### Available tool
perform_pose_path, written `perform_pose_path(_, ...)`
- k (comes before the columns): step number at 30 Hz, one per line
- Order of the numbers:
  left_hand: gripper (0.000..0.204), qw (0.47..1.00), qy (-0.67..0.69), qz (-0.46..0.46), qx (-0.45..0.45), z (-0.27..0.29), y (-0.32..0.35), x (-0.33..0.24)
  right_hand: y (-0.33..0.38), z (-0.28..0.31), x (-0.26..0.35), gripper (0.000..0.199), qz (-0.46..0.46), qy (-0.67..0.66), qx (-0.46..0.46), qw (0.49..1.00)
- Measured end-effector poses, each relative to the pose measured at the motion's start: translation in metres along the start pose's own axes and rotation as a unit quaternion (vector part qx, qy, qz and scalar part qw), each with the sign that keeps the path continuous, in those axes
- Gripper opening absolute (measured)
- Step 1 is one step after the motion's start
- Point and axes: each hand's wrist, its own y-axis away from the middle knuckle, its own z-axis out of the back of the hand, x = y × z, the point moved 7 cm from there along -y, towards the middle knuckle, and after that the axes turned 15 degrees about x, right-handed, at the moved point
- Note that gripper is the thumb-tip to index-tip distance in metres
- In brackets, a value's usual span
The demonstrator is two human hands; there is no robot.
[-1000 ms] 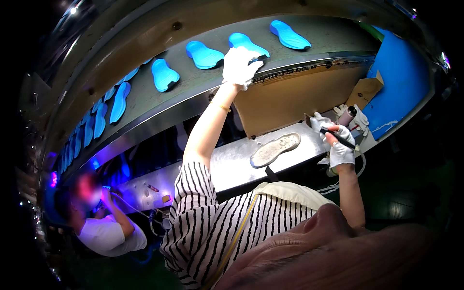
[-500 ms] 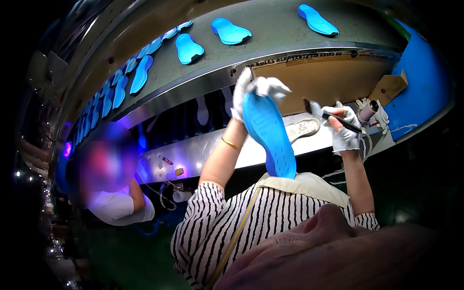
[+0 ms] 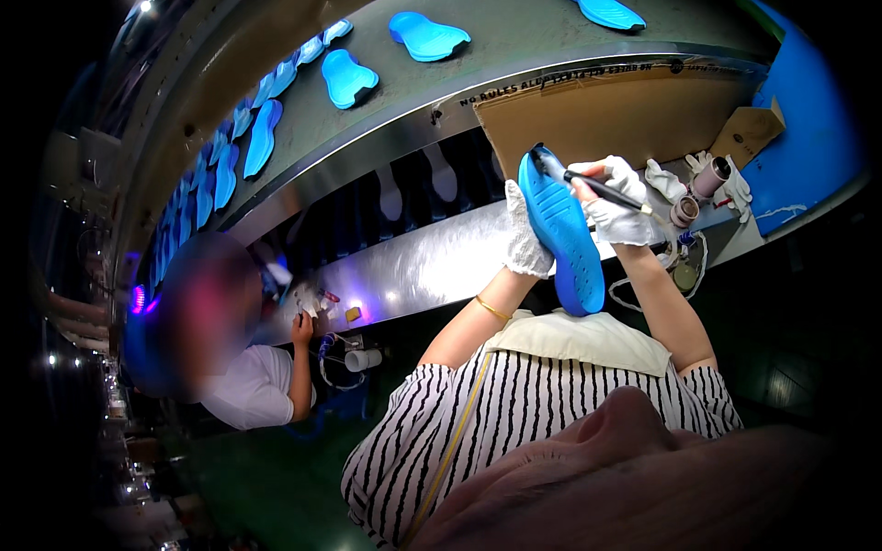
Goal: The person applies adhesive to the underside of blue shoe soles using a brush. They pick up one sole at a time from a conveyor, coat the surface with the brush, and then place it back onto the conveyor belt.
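Your gloved left hand (image 3: 527, 236) holds a blue sole (image 3: 566, 234); your right hand (image 3: 619, 206) has a brush (image 3: 606, 191) at its upper end. Near the right edge of the surface (image 3: 413, 266) sits a pinkish cylinder (image 3: 707, 178); other blue soles (image 3: 428, 37) lie on the belt (image 3: 514, 41).

"What does this person wear?"

"A white shirt (image 3: 560, 395) with thin, wavy black stripes. The collar (image 3: 574, 346) is wide and cream, the sleeves (image 3: 421, 390) are short. One narrow yellow line (image 3: 461, 424) runs down the front."

"And on the hands?"

"The left hand (image 3: 529, 246) has a white cloth glove (image 3: 522, 220). The right hand (image 3: 616, 204) has also a white one, which leaves some fingertips (image 3: 583, 190) uncovered. A thin gold-coloured bracelet (image 3: 492, 309) is around the left wrist (image 3: 503, 296)."
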Motion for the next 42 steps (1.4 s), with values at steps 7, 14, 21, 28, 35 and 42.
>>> perform_pose_path(7, 0.089, 0.997, -0.048, 0.026, -0.045, 0.03, 0.009, -0.009, 0.009, -0.01, -0.008, 0.014, -0.066, -0.051, 0.065, 0.994)
perform_pose_path(14, 0.094, 0.999, 0.019, 0.022, -0.021, 0.034, 0.007, -0.01, 0.032, -0.029, -0.008, 0.017, -0.116, -0.095, 0.15, 0.977)
perform_pose_path(21, 0.095, 0.997, 0.019, 0.071, -0.027, 0.022, 0.007, -0.003, 0.055, -0.014, -0.003, 0.018, -0.022, 0.001, 0.152, 0.988)
perform_pose_path(28, 0.083, 0.975, -0.169, 0.143, -0.029, -0.002, 0.045, 0.056, 0.089, 0.058, -0.028, 0.015, -0.121, 0.075, 0.099, 0.985)
perform_pose_path(35, 0.088, 0.986, -0.12, 0.088, -0.071, 0.021, 0.034, 0.07, 0.097, 0.052, -0.04, 0.01, -0.135, -0.2, 0.127, 0.962)
perform_pose_path(42, 0.113, 0.999, 0.035, 0.006, 0.037, 0.005, -0.007, 0.032, 0.074, 0.017, -0.006, 0.015, -0.033, -0.133, 0.172, 0.976)
